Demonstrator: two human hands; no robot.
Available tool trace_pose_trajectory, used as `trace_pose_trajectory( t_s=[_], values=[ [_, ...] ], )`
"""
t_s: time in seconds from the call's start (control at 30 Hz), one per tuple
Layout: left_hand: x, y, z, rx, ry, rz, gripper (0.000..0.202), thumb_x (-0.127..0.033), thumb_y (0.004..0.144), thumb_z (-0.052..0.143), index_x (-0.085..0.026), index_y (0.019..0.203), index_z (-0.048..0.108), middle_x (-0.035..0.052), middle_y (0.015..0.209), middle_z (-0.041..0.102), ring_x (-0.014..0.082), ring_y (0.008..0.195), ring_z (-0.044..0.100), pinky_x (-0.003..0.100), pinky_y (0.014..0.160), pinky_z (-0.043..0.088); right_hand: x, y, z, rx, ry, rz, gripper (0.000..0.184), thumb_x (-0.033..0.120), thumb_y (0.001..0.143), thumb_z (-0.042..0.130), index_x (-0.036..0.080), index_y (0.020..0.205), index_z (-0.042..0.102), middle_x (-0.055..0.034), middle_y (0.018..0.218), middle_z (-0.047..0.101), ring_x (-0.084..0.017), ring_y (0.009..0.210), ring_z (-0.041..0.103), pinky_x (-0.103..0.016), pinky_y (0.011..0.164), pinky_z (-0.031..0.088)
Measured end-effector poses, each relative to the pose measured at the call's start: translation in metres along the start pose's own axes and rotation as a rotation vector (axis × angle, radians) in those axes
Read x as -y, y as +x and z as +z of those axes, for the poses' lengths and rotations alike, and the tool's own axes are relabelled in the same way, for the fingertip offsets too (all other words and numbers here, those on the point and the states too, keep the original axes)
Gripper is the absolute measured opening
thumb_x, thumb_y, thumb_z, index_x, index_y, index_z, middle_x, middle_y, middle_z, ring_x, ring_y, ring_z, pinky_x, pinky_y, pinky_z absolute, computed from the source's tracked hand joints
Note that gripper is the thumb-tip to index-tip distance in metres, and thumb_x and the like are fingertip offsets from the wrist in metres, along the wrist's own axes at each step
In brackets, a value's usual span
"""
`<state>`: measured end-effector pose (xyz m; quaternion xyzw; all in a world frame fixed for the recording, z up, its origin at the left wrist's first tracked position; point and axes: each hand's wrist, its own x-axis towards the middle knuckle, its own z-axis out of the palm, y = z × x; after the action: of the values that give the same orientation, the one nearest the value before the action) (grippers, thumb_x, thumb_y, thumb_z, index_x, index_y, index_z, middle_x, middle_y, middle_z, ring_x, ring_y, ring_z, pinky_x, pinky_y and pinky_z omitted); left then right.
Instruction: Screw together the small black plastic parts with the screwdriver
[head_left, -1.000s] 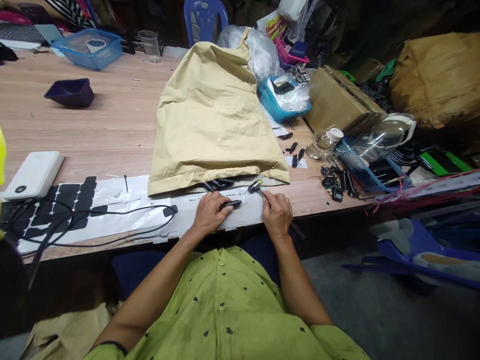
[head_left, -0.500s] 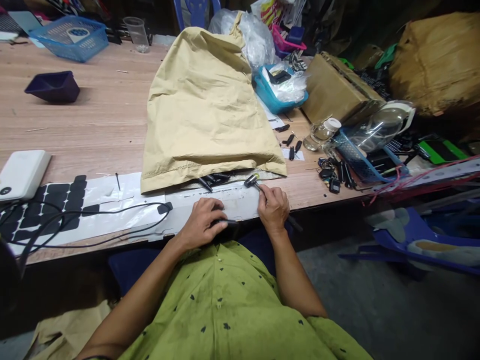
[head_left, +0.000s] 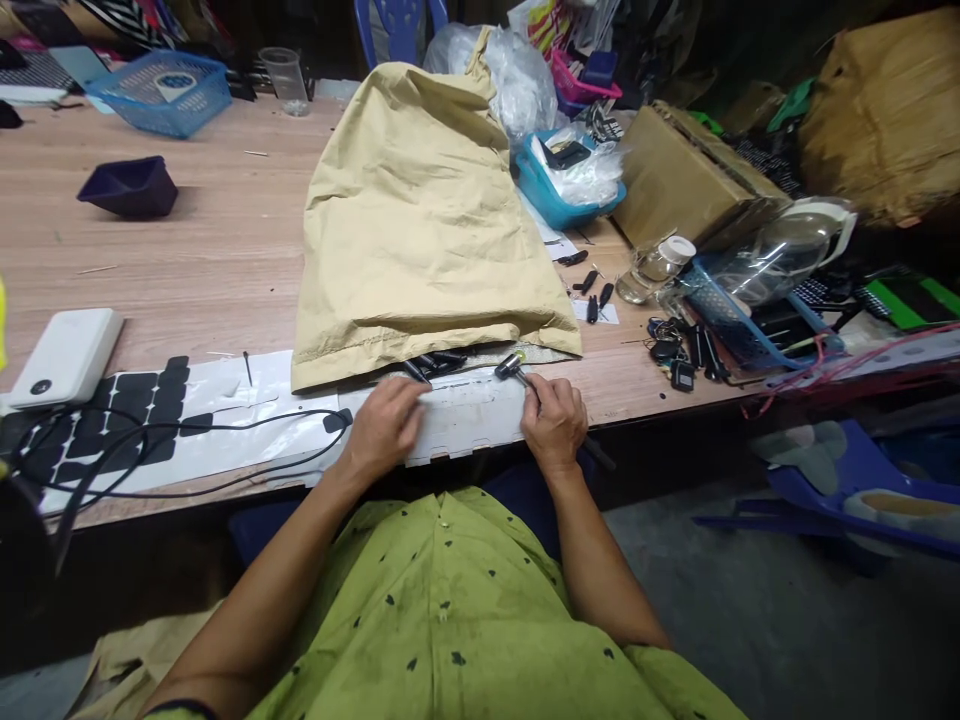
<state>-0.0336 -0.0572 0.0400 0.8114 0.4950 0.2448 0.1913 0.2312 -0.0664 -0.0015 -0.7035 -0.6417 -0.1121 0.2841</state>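
Observation:
My right hand (head_left: pixel 555 420) is closed around the handle of a small hammer (head_left: pixel 511 364). The hammer's metal head rests at the front edge of a beige cloth (head_left: pixel 420 220), and its dark handle sticks out past my palm. My left hand (head_left: pixel 384 425) is at the table's front edge, slightly smeared by motion. Its fingers curl close to several black slim pieces (head_left: pixel 435 360) that poke out from under the cloth. Whether anything lies in those fingers is hidden. A pale flat board (head_left: pixel 465 415) lies between my hands.
To the left are a white box-shaped device (head_left: pixel 67 355), a black cable (head_left: pixel 247 425), a sheet of black stickers (head_left: pixel 142 400) and a dark purple tray (head_left: pixel 131 188). On the right stand a teal basket (head_left: pixel 562 200), a glass jar (head_left: pixel 656 268), a cardboard box (head_left: pixel 690 180) and key fobs (head_left: pixel 675 350).
My left hand has moved up and left towards the black pieces; the black slim piece that was in its fingers no longer shows. My right hand keeps the hammer. The view has shifted slightly.

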Motion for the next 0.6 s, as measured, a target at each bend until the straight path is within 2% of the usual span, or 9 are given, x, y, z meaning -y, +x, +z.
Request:
trace_pose_trajectory(
  t_s=[0.1, 0.2, 0.27, 0.37, 0.47, 0.6],
  values=[
    [0.019, 0.023, -0.006, -0.071, 0.183, -0.09, 0.033, -0.016, 0.092, 0.049, -0.021, 0.118, 0.068, 0.0108, 0.107, 0.064, 0.0278, 0.1, 0.057, 0.043, 0.091, 0.05, 0.001, 0.0, 0.002, -0.012, -0.004, -0.003, 0.027, 0.02, 0.095, 0.053, 0.025, 0.109, 0.075, -0.0078, 0.087, 0.059, -0.024, 0.083, 0.048, -0.035, 0.073, 0.035],
    [0.03, 0.038, -0.01, -0.024, 0.284, -0.074, 0.031, -0.014, 0.088, 0.054, -0.024, 0.113, 0.07, 0.0095, 0.103, 0.06, 0.0284, 0.098, 0.055, 0.043, 0.088, 0.049, 0.002, 0.0, 0.003, -0.014, 0.007, -0.001, 0.028, 0.019, 0.094, 0.053, 0.025, 0.11, 0.075, -0.0078, 0.087, 0.059, -0.024, 0.083, 0.048, -0.035, 0.073, 0.035],
    [0.034, 0.042, -0.013, 0.016, 0.315, -0.046, 0.023, -0.016, 0.087, 0.059, -0.025, 0.104, 0.071, 0.009, 0.102, 0.059, 0.0282, 0.095, 0.054, 0.042, 0.084, 0.048, 0.003, 0.0, 0.003, -0.003, 0.015, 0.003, 0.028, 0.019, 0.094, 0.053, 0.024, 0.111, 0.075, -0.0081, 0.087, 0.059, -0.025, 0.084, 0.048, -0.035, 0.072, 0.035],
    [0.036, 0.041, -0.018, 0.065, 0.301, 0.009, 0.007, -0.024, 0.087, 0.065, -0.024, 0.094, 0.069, 0.0085, 0.102, 0.06, 0.0274, 0.094, 0.054, 0.041, 0.082, 0.047, 0.004, 0.0, 0.004, -0.004, 0.011, 0.001, 0.027, 0.02, 0.094, 0.053, 0.024, 0.11, 0.075, -0.0081, 0.086, 0.059, -0.025, 0.083, 0.048, -0.035, 0.072, 0.034],
    [0.033, 0.033, -0.017, 0.129, 0.234, 0.053, 0.007, -0.029, 0.09, 0.066, -0.023, 0.093, 0.067, 0.0068, 0.094, 0.063, 0.0266, 0.093, 0.055, 0.039, 0.083, 0.046, 0.005, 0.0, 0.004, -0.015, 0.008, 0.002, 0.028, 0.019, 0.094, 0.053, 0.024, 0.109, 0.075, -0.0081, 0.086, 0.059, -0.025, 0.083, 0.048, -0.035, 0.071, 0.034],
    [0.019, 0.023, -0.002, 0.123, 0.119, 0.063, 0.009, -0.03, 0.093, 0.063, -0.023, 0.097, 0.067, 0.0046, 0.09, 0.064, 0.0239, 0.091, 0.056, 0.036, 0.082, 0.045, 0.006, 0.0, 0.005, 0.001, 0.017, 0.01, 0.028, 0.019, 0.094, 0.053, 0.024, 0.11, 0.075, -0.0087, 0.087, 0.059, -0.025, 0.084, 0.048, -0.035, 0.071, 0.034]
  ],
)
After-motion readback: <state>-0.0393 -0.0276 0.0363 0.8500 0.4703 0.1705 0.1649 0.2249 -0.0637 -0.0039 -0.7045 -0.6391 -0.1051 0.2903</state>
